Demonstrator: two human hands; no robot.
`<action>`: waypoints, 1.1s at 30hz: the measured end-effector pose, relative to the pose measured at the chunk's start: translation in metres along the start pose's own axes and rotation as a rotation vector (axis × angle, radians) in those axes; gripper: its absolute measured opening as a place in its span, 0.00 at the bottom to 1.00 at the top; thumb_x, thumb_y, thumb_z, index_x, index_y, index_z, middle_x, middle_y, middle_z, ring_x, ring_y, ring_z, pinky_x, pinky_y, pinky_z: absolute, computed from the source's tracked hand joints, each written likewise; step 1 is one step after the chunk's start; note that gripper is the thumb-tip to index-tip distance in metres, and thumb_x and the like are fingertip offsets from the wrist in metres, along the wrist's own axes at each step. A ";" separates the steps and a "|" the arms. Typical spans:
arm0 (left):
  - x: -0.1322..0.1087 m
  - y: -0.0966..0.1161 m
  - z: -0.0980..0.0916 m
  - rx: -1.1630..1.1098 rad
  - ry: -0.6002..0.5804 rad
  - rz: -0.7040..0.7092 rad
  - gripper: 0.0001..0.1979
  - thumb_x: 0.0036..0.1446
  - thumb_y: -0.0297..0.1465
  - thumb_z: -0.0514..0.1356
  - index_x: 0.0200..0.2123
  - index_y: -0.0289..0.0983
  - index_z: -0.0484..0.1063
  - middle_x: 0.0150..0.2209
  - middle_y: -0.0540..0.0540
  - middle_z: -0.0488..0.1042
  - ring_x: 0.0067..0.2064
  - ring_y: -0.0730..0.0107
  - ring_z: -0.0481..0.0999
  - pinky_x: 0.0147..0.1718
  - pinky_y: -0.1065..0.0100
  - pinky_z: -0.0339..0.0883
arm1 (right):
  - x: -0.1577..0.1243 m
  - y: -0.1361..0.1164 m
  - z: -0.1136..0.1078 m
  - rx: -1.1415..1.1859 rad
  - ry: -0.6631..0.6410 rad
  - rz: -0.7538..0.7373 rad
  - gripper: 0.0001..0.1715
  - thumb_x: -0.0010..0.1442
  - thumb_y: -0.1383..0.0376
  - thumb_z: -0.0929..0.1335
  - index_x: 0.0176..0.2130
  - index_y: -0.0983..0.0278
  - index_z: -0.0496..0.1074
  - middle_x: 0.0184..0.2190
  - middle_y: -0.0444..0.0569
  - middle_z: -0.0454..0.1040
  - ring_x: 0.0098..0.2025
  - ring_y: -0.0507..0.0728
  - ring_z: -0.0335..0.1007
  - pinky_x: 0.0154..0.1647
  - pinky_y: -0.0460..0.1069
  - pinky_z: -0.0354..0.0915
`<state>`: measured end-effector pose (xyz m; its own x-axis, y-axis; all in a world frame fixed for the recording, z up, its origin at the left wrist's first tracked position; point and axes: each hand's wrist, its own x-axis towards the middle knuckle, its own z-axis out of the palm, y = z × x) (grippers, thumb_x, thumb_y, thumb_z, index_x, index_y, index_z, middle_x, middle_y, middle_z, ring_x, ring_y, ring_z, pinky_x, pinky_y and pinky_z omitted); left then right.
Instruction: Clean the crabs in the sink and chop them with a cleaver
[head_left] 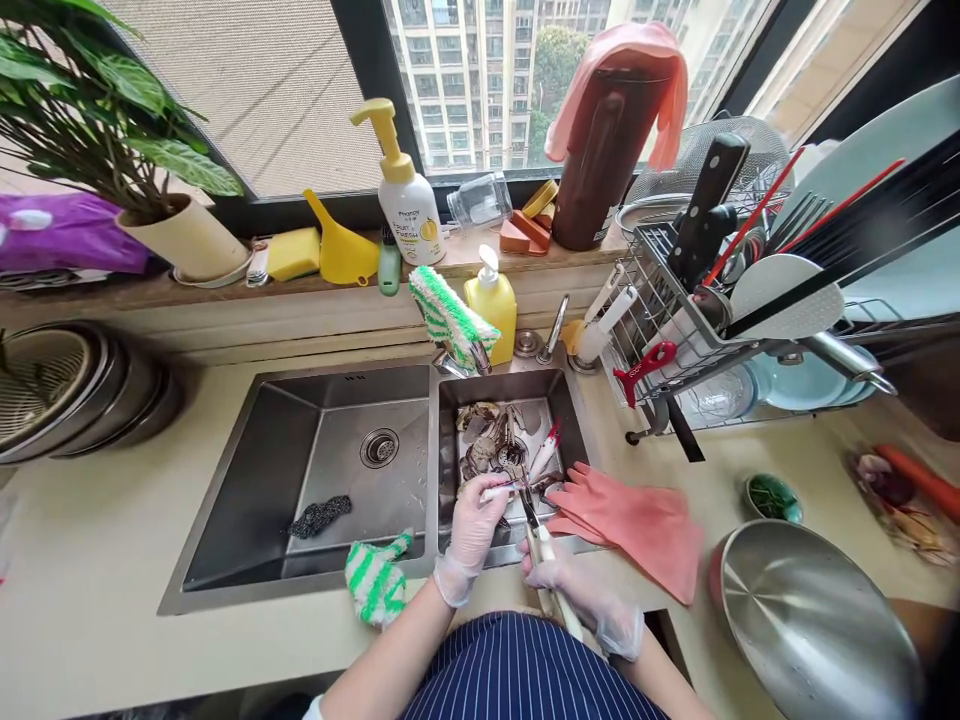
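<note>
Over stainless-steel double sink (247,470), right basin: left hand (475,528) pinches small whitish piece (498,491) (crab leg?), right hand (579,592) grips white-handled scissors (537,532); grey-brown crabs (491,440) beyond prob. mostly undone.

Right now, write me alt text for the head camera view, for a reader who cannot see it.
Two gloved hands work over the right basin of a steel double sink: the left hand pinches a small pale piece, the right hand grips a white-handled tool. Crabs lie in that basin, pink rubber gloves on its rim.
</note>
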<state>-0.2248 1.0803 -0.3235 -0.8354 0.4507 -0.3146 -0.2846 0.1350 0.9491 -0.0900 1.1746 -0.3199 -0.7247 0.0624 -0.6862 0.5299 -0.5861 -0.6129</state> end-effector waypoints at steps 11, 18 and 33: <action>-0.001 -0.001 -0.006 -0.003 -0.140 0.007 0.14 0.47 0.38 0.69 0.36 0.36 0.78 0.41 0.41 0.79 0.43 0.62 0.78 0.47 0.65 0.70 | -0.003 -0.001 0.001 0.162 -0.069 0.056 0.24 0.35 0.71 0.68 0.37 0.63 0.66 0.28 0.40 0.66 0.28 0.50 0.59 0.31 0.46 0.54; -0.004 -0.006 -0.001 0.020 -0.163 -0.024 0.14 0.47 0.38 0.68 0.36 0.37 0.78 0.41 0.42 0.80 0.43 0.62 0.78 0.46 0.65 0.71 | -0.008 0.004 0.000 0.126 0.009 0.052 0.25 0.32 0.70 0.65 0.35 0.61 0.63 0.28 0.40 0.63 0.28 0.50 0.54 0.27 0.46 0.49; 0.008 -0.017 0.003 0.121 -0.296 -0.061 0.12 0.49 0.36 0.68 0.36 0.36 0.79 0.40 0.41 0.80 0.42 0.62 0.78 0.46 0.65 0.71 | 0.002 0.021 0.001 0.242 0.063 0.056 0.25 0.26 0.70 0.62 0.32 0.62 0.61 0.26 0.39 0.58 0.28 0.50 0.51 0.29 0.46 0.46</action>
<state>-0.2253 1.0838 -0.3422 -0.6408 0.6729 -0.3695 -0.2567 0.2658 0.9292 -0.0809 1.1622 -0.3336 -0.6643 0.0698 -0.7442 0.4421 -0.7661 -0.4666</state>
